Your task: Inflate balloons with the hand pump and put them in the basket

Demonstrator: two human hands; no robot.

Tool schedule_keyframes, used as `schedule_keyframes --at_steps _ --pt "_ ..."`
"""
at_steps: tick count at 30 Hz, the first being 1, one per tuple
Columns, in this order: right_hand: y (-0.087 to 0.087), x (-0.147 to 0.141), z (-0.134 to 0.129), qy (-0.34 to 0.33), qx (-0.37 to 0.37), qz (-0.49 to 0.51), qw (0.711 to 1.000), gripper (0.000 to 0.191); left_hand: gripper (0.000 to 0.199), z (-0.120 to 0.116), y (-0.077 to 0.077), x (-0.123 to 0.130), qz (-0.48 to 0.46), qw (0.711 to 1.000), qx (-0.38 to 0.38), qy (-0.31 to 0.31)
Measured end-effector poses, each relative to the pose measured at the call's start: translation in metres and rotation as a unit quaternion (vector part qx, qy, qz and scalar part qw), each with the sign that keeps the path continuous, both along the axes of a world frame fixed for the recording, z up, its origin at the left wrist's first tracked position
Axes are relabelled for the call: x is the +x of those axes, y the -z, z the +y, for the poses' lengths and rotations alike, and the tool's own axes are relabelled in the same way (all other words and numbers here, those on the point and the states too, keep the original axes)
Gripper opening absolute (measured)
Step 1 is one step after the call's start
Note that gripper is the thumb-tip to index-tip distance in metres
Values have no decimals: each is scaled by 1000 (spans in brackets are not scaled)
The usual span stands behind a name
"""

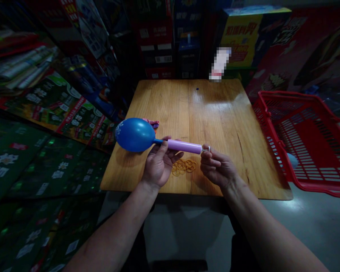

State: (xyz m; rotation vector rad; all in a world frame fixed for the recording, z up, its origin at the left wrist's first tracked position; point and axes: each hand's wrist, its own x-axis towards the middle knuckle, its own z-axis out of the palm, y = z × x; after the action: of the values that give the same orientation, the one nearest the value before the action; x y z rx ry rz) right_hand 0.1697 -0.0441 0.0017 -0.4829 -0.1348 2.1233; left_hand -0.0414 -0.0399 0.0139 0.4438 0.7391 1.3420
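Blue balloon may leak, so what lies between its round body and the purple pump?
Its narrow neck, with the left hand at the joint, in the head view.

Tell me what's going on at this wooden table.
A person is holding a purple pump with a swollen blue balloon on its end. The left hand holds the pump near the balloon's neck; the right hand grips the white handle at the other end. Yellowish rubber bands lie loose on the table.

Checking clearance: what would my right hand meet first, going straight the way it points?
Likely the purple pump barrel, just beyond the white handle the right hand holds; the left hand looks next, though depth is unclear.
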Motion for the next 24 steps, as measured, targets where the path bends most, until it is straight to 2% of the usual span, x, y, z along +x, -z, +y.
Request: schedule_keyframes --at_steps 3,9,15,18,22,24 --pt "-3 0 2 -9 15 7 1000 11 21 2 0 2 -4 1000 -5 -4" --pt "-15 23 7 34 42 -16 998 12 23 13 -9 -21 14 998 21 -51" --pt "1 2 0 -13 23 -33 999 22 23 0 -2 -2 -4 1000 3 11" --pt "-4 5 1 -7 24 -24 999 16 22 2 -1 0 -5 1000 0 16" --pt "-17 24 6 30 32 -6 999 12 23 12 -6 -16 11 999 11 -31" --pt "-18 28 6 49 31 3 998 13 24 14 -7 -21 17 998 23 -55"
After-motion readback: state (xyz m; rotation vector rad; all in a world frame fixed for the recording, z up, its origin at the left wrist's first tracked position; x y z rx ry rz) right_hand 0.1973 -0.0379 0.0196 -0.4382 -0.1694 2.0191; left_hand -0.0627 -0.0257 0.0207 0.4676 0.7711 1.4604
